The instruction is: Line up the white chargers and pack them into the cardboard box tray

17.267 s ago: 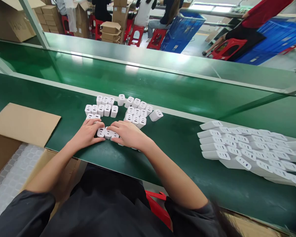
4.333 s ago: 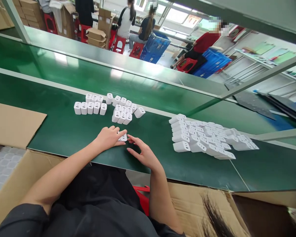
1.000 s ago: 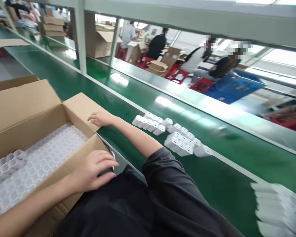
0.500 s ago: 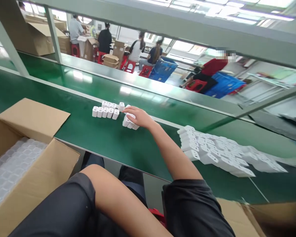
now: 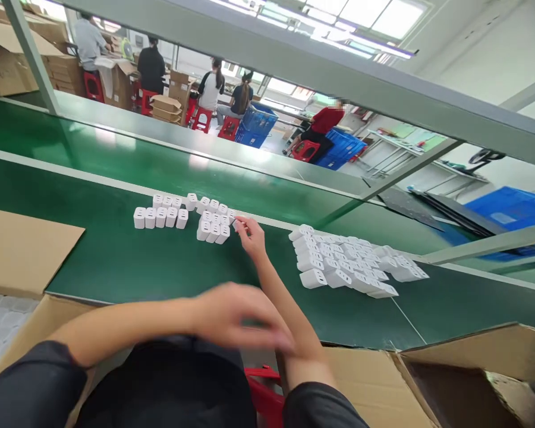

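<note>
Small white charger blocks with slot-shaped ports stand upright in rows on the green work surface. My right hand (image 5: 251,238) is at the right end of the middle group (image 5: 213,232), its fingers closed on a white charger block (image 5: 237,225) that is partly hidden. To the left stands another set of white charger blocks (image 5: 160,217) in two short rows. My left hand (image 5: 243,318), blurred by motion, passes over my right forearm near the front edge; a gap shows between its thumb and fingers, and nothing is visible in it.
A large cluster of white charger blocks (image 5: 348,261) lies to the right. An open carton (image 5: 31,249) with clear plastic trays is at my left, another carton (image 5: 361,380) at my right. A metal frame bar (image 5: 267,65) crosses above. Several people sit beyond the bench.
My left arm has risen from my lap and swung right across my right forearm. My right hand has drawn back to the right end of the middle group. The view has turned right.
</note>
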`<state>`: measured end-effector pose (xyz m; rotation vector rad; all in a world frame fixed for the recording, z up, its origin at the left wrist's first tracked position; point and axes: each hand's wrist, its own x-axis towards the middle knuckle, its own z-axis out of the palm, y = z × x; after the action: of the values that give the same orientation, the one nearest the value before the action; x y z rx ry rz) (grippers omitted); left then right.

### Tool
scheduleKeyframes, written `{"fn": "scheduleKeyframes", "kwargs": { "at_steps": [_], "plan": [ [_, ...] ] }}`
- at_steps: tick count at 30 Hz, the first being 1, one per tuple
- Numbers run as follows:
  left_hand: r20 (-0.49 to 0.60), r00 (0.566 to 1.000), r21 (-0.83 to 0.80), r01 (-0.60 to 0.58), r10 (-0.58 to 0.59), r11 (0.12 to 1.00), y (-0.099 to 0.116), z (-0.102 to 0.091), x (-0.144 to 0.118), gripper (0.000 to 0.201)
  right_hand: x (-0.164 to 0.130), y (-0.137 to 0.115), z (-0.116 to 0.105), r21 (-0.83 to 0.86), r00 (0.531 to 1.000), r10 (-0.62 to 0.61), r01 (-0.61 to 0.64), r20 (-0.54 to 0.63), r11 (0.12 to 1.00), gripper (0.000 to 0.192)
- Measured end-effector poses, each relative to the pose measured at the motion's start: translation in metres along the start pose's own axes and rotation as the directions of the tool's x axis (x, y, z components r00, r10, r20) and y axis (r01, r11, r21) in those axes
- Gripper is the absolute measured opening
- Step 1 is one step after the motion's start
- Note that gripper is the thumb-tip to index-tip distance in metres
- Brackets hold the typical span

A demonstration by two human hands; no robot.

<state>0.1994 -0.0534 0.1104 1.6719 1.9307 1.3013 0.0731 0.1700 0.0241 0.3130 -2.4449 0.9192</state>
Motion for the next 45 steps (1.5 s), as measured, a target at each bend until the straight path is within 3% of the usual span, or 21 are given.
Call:
{"fn": "scheduleKeyframes", "kwargs": {
  "at_steps": [1,2,4,7,9,14,20,26,32,37,41,45],
  "plan": [
    [-0.105,0.993,0.059,0.066,-0.060,0.996,-0.021,-0.018,0.000,0.024,-0.002,0.002,0.002,0.012,1.000,-0.002,0.002,0.008,1.000,0.040],
    [-0.246,0.960,0.152,0.178,-0.137,0.972,-0.044,-0.035,-0.002,0.023,-0.003,0.003,0.004,0.025,1.000,-0.008,0.007,0.023,1.000,0.038],
    [-0.410,0.879,0.310,0.386,-0.244,0.869,-0.087,-0.062,-0.007,0.028,-0.005,0.006,0.003,0.054,0.998,-0.024,0.021,0.064,0.998,0.034],
    [-0.453,0.839,0.444,0.507,-0.304,0.739,-0.132,-0.080,-0.013,0.051,-0.010,0.007,0.000,0.110,0.989,-0.050,0.035,0.137,0.993,0.030],
    [-0.435,0.842,0.474,0.516,-0.319,0.714,-0.144,-0.080,-0.012,0.057,-0.014,0.007,-0.001,0.152,0.981,-0.067,0.039,0.184,0.988,0.030],
    [-0.418,0.852,0.482,0.502,-0.315,0.718,-0.142,-0.071,-0.003,0.054,-0.021,0.004,0.002,0.238,0.963,-0.086,0.024,0.253,0.971,0.034],
    [-0.449,0.841,0.449,0.505,-0.302,0.737,-0.148,-0.069,-0.009,0.055,-0.023,0.007,0.008,0.372,0.966,-0.007,-0.093,0.258,0.923,0.051],
    [-0.427,0.866,0.516,0.470,-0.260,0.716,-0.151,-0.067,-0.013,0.052,-0.022,0.004,0.006,0.359,0.958,-0.045,-0.063,0.284,0.931,0.043],
    [-0.422,0.867,0.619,0.488,-0.263,0.615,-0.138,-0.066,-0.016,0.075,-0.023,-0.015,-0.005,0.467,0.917,-0.133,-0.064,0.377,0.882,0.033],
    [-0.401,0.881,0.692,0.470,-0.249,0.548,-0.122,-0.047,-0.015,0.097,-0.030,-0.034,-0.004,0.474,0.864,-0.180,-0.075,0.470,0.877,0.036],
    [-0.399,0.884,0.708,0.466,-0.243,0.531,-0.121,-0.040,-0.015,0.094,-0.032,-0.037,-0.002,0.462,0.863,-0.207,-0.035,0.461,0.886,0.033],
    [-0.400,0.875,0.683,0.482,-0.272,0.549,-0.125,-0.049,-0.017,0.101,-0.031,-0.034,-0.001,0.397,0.888,-0.209,0.032,0.411,0.917,0.031]
  ]
}}
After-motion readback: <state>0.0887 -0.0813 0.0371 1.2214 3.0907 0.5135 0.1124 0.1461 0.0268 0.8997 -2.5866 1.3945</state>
